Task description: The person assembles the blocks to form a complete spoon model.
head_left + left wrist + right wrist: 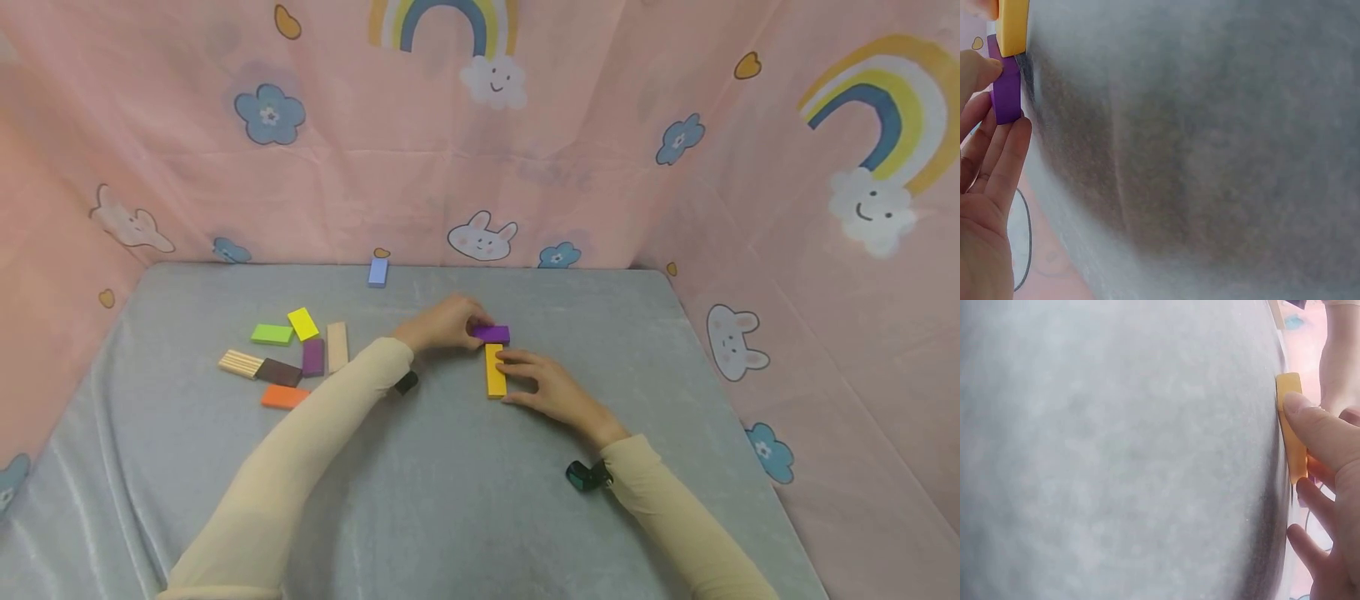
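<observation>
My left hand [450, 322] pinches a purple block [492, 334] between thumb and fingers. In the left wrist view, the thumb lies on one face of that purple block [1007, 94] and the fingers are behind and under its end. Just nearer to me is a longer orange-yellow block [496, 375], its far end against the purple one. My right hand [551, 387] holds this block from the right. The right wrist view shows the thumb across the orange-yellow block [1296, 447], with the index finger at its other end and the other fingers spread.
Left on the grey cloth [450, 500] lie a green block [272, 335], a yellow one [303, 323], a second purple one [313, 357], a beige one [337, 346], a dark brown one [279, 372], an orange one [282, 397] and several thin sticks [240, 363]. A blue block [378, 272] sits by the back curtain.
</observation>
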`<action>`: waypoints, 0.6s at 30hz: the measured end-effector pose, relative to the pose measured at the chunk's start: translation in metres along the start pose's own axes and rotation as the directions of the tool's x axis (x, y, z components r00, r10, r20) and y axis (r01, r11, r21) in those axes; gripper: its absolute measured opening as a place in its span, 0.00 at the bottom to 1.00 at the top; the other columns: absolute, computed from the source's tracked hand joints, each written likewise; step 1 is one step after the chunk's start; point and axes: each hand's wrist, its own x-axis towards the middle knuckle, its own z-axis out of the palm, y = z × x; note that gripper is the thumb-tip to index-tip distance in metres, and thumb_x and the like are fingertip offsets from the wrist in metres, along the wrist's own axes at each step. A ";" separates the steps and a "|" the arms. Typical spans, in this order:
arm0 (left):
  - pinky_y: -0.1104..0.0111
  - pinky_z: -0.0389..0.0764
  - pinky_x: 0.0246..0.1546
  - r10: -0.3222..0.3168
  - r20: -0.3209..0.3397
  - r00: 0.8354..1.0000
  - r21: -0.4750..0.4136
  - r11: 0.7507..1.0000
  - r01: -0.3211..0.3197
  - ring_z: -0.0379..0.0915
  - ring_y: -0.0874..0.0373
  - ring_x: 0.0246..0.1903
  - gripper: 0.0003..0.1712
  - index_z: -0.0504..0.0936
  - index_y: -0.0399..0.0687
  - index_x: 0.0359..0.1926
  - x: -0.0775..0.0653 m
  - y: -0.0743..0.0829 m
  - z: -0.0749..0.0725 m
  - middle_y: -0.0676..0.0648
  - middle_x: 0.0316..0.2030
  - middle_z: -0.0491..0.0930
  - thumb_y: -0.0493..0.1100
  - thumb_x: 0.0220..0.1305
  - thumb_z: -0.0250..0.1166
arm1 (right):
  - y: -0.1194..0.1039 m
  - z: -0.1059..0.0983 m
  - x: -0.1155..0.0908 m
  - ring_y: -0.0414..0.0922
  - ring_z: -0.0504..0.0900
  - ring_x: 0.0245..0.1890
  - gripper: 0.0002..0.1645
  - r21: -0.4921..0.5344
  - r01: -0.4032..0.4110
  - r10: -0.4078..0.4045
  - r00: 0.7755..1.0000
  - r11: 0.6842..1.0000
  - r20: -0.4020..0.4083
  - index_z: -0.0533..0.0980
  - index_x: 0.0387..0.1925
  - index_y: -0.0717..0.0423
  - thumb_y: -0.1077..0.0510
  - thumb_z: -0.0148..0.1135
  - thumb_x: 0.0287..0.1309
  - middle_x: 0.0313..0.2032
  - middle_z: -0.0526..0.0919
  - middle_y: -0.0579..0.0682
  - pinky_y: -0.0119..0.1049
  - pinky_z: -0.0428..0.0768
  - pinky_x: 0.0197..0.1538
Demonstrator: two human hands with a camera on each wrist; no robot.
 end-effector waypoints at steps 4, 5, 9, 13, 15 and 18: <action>0.67 0.83 0.50 -0.008 -0.006 1.000 0.003 1.000 0.008 0.79 0.59 0.44 0.21 0.84 0.46 0.54 -0.001 -0.001 0.002 0.48 0.48 0.85 0.44 0.58 0.71 | -0.002 0.000 0.000 0.50 0.70 0.70 0.33 -0.010 -0.003 0.003 1.000 1.000 0.000 0.76 0.62 0.53 0.48 0.71 0.56 0.68 0.73 0.47 0.52 0.68 0.72; 0.67 0.83 0.51 -0.009 -0.006 1.000 0.001 1.000 0.009 0.79 0.58 0.44 0.21 0.84 0.46 0.54 -0.001 -0.001 0.002 0.48 0.48 0.85 0.44 0.59 0.70 | -0.002 -0.001 0.000 0.50 0.70 0.70 0.33 -0.013 -0.007 0.007 1.000 1.000 0.001 0.76 0.62 0.52 0.48 0.71 0.56 0.68 0.73 0.47 0.52 0.68 0.72; 0.66 0.83 0.50 -0.010 -0.005 1.000 0.003 1.000 0.010 0.79 0.58 0.44 0.22 0.84 0.46 0.54 -0.002 0.000 0.003 0.48 0.49 0.85 0.44 0.59 0.70 | -0.004 -0.001 0.000 0.50 0.70 0.71 0.32 -0.017 -0.019 0.019 1.000 1.000 0.008 0.76 0.62 0.52 0.49 0.71 0.57 0.68 0.73 0.46 0.51 0.68 0.72; 0.67 0.83 0.49 -0.013 0.001 1.000 0.007 1.000 0.013 0.78 0.58 0.43 0.22 0.84 0.46 0.55 -0.002 0.000 0.003 0.48 0.48 0.85 0.44 0.59 0.70 | -0.004 -0.001 -0.001 0.50 0.69 0.71 0.32 -0.010 -0.026 0.026 1.000 1.000 0.014 0.76 0.63 0.52 0.49 0.70 0.57 0.69 0.72 0.46 0.51 0.68 0.73; 0.68 0.83 0.48 -0.017 0.005 1.000 0.005 1.000 0.017 0.77 0.58 0.43 0.21 0.84 0.46 0.55 -0.002 0.000 0.003 0.48 0.47 0.85 0.44 0.59 0.70 | -0.004 -0.001 -0.001 0.50 0.69 0.71 0.33 -0.006 -0.028 0.028 0.999 1.000 0.017 0.75 0.63 0.52 0.49 0.70 0.57 0.69 0.72 0.46 0.52 0.68 0.72; 0.68 0.83 0.48 -0.026 0.009 1.000 -0.001 1.000 0.026 0.77 0.58 0.42 0.21 0.84 0.45 0.54 -0.002 0.000 0.003 0.48 0.47 0.85 0.44 0.60 0.71 | -0.004 -0.002 -0.001 0.50 0.69 0.71 0.33 -0.005 -0.032 0.032 0.999 0.999 0.021 0.75 0.63 0.52 0.49 0.70 0.57 0.69 0.72 0.46 0.52 0.68 0.72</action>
